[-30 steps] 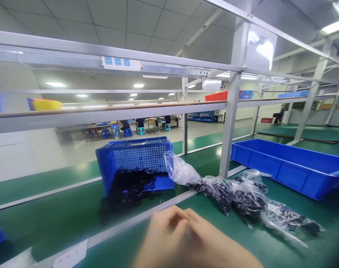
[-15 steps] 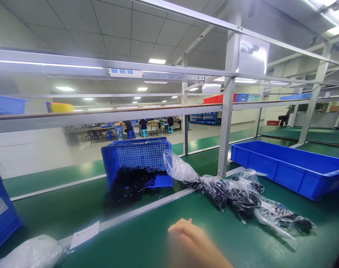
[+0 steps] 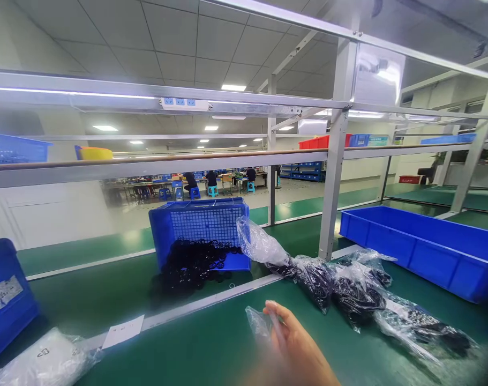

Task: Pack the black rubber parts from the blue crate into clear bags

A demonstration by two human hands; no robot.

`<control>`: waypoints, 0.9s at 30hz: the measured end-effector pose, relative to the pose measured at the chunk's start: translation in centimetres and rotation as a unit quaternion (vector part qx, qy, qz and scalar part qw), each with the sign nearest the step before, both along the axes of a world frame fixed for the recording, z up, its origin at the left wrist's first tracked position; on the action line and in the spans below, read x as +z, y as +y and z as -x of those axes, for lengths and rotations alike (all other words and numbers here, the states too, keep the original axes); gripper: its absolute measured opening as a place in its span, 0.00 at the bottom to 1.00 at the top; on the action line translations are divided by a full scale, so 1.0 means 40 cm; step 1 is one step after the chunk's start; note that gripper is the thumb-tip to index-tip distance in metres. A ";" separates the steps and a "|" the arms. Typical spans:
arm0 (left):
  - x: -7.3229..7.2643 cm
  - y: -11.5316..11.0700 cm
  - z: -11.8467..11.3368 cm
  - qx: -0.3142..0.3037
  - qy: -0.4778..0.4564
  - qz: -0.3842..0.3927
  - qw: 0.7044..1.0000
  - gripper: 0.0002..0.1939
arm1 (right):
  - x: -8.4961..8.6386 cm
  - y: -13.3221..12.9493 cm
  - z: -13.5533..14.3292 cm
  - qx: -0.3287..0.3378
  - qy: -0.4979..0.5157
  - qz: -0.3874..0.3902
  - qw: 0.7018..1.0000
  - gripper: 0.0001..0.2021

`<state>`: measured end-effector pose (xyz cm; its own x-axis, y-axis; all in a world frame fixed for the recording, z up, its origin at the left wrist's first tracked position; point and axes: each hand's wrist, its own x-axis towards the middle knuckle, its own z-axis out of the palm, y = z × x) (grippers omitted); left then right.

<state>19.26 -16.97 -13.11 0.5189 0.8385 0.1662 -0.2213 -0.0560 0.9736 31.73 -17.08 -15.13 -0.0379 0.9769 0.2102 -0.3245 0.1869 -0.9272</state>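
Observation:
My right hand (image 3: 298, 343) comes up from the bottom edge, right of centre, its fingers closed on a clear plastic bag (image 3: 262, 327) that hangs to the left of the fingertips. The lower part of that bag is blurred. My left hand is out of the picture. Beyond the hand, a blue crate (image 3: 161, 236) lies tipped on its side, with black rings (image 3: 191, 265) spilling from it onto the green table (image 3: 179, 348). Tied clear bags of black parts (image 3: 358, 300) lie in a row to the right of the hand.
A large blue bin (image 3: 404, 246) stands at the right. White plastic bags (image 3: 46, 359), a white paper slip (image 3: 124, 331) and another blue bin (image 3: 6, 300) are at the left. A metal post (image 3: 332, 182) rises behind the bagged parts. People sit far back.
My right hand has shifted slightly right, and a clear bag now shows at its fingers. The view has turned slightly, moving the surroundings.

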 end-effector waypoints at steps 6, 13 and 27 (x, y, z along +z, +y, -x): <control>0.007 0.038 -0.006 -0.008 -0.152 0.137 0.979 0.23 | -0.018 0.039 -0.010 -0.030 0.101 0.023 0.994 0.33; 0.008 0.088 0.015 0.044 -0.218 0.196 0.955 0.26 | 0.012 0.016 -0.012 -0.030 0.147 0.027 0.988 0.34; 0.016 0.107 0.086 0.010 0.015 -0.022 1.000 0.19 | -0.093 0.063 0.062 -0.181 -0.258 -0.114 0.942 0.35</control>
